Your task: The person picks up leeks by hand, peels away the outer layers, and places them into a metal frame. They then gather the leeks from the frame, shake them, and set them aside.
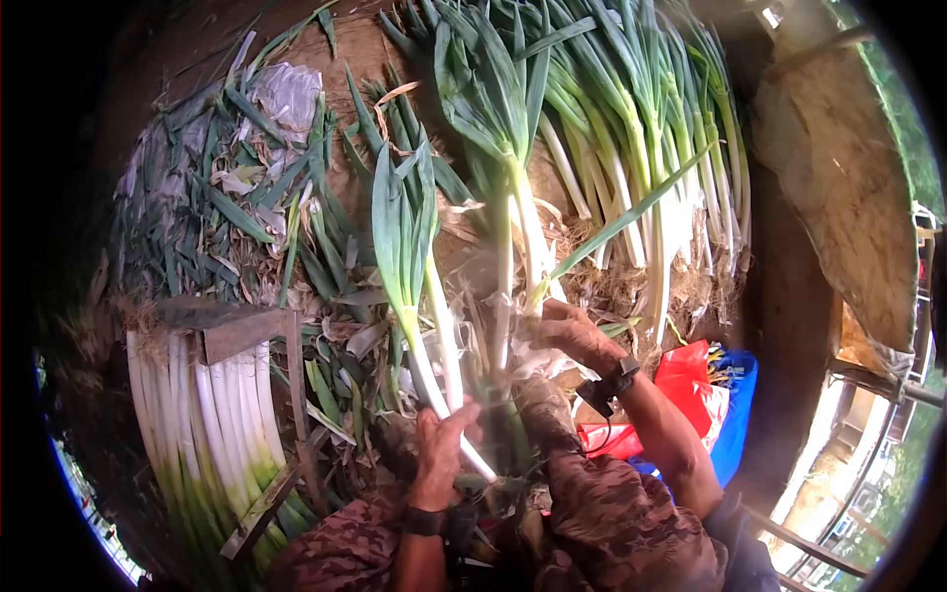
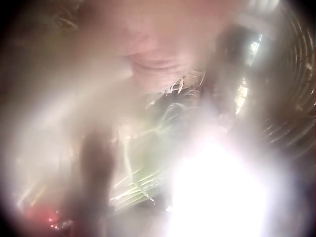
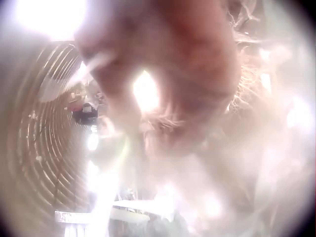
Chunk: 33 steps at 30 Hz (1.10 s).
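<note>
My left hand (image 1: 441,449) grips the white stems of leeks (image 1: 419,355), whose green tops point up and away in the head view. To their right, my right hand (image 1: 580,335) has its fingers curled at the base of a long green leek leaf (image 1: 631,219), which slants up to the right. Just beyond that hand stands a thicker leek bunch (image 1: 528,222) with broad leaves. In the left wrist view, blur and glare cover most of the hand (image 2: 158,59). Pale root hairs (image 3: 244,86) show beside the curled right hand (image 3: 173,64) in the right wrist view.
Many untrimmed leeks (image 1: 641,138) with roots lie at the back right. Leaf scraps (image 1: 237,197) are heaped at the left. Cleaned leeks (image 1: 207,414) lie in a wooden frame (image 1: 252,340) at the front left. A red and blue bag (image 1: 695,385) sits by the right forearm.
</note>
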### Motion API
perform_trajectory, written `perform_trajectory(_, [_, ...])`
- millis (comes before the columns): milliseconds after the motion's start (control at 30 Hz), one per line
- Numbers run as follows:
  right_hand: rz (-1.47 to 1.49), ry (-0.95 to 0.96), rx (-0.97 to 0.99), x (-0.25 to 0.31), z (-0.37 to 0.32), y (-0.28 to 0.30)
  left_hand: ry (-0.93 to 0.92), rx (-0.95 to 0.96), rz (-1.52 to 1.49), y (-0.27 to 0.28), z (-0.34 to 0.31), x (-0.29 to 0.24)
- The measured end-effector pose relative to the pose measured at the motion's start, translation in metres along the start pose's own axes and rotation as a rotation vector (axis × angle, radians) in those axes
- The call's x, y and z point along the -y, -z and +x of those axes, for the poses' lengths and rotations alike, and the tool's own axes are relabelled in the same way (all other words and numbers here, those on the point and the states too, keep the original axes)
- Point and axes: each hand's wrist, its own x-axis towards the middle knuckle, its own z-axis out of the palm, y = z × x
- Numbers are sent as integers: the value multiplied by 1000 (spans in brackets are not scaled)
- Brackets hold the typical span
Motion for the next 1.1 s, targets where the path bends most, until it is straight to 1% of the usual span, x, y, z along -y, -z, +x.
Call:
perform_trajectory(33, [1, -1, 3, -3, 7, 2, 0, -3, 1, 3, 1, 2])
perform_trajectory(100, [51, -9, -139, -10, 18, 7, -22, 47, 70, 11, 4, 7])
perform_trajectory(133, [-112, -7, -220, -6, 18, 12, -21, 44, 70, 12, 5, 10])
perform_trajectory(167, [-145, 45, -286, 3, 18, 9, -19, 24, 65, 14, 7, 13])
perform_trajectory(233, [0, 248, -294, 32, -3, 2, -14, -7, 59, 21, 11, 21])
perform_trajectory(300, [90, 269, -267, 48, -31, 5, -184, 111, 110, 29, 15, 30])
perform_trajectory(333, [120, 335, -188, 56, -45, -8, -21, 43, 67, 10, 2, 3])
perform_trajectory(367, [177, 348, -107, 54, -52, -18, -17, 39, 67, 9, 5, 5])
perform_trajectory(433, [84, 299, -89, 24, -49, -17, -56, 40, -3, 13, 7, 15])
perform_trajectory(467, [204, 263, -125, 9, -46, -11, -18, 58, 16, 5, 1, -2])
perform_trajectory(500, [316, 267, -107, -1, -45, 1, -17, 68, 17, 0, 0, -7])
perform_trajectory(567, [499, 259, -148, 14, -50, -13, -42, -3, 171, -15, -3, -18])
perform_trajectory(600, [452, 248, -77, 5, -47, -4, -98, 11, 194, -21, 7, -13])
perform_trajectory(633, [479, 177, -84, 5, -49, -7, -84, -46, 313, -30, 19, -8])
perform_trajectory(700, [395, 133, -118, -21, -41, 1, -290, 7, 481, -44, 48, 2])
perform_trajectory(767, [482, 110, -38, -23, -47, -5, -222, -143, 721, -70, 78, 4])
perform_trajectory(800, [339, 141, -80, -38, -43, 1, -198, -156, 751, -81, 89, 4])
perform_trajectory(833, [197, 171, -120, -53, -39, 6, -230, -171, 781, -82, 111, 25])
perform_trajectory(867, [203, 169, -118, -57, -39, 5, -277, -146, 840, -82, 124, 42])
perform_trajectory(900, [125, 186, -118, -58, -42, 5, -324, -116, 897, -83, 131, 52])
perform_trajectory(933, [45, 203, -121, -56, -44, 4, -322, -111, 901, -86, 131, 52])
perform_trajectory(967, [49, 202, -126, -52, -46, 5, -384, -152, 900, -90, 131, 53])
perform_trajectory(1000, [184, 188, -85, -48, -49, 4, -445, -195, 898, -91, 130, 53])
perform_trajectory(1033, [318, 174, -39, -39, -54, 1, -444, -197, 900, -91, 133, 53])
perform_trajectory(1067, [384, 195, -33, -22, -62, -4, -329, -102, 806, -89, 137, 50])
perform_trajectory(1100, [453, 279, 34, -18, -66, 0, -215, -10, 713, -85, 140, 45])
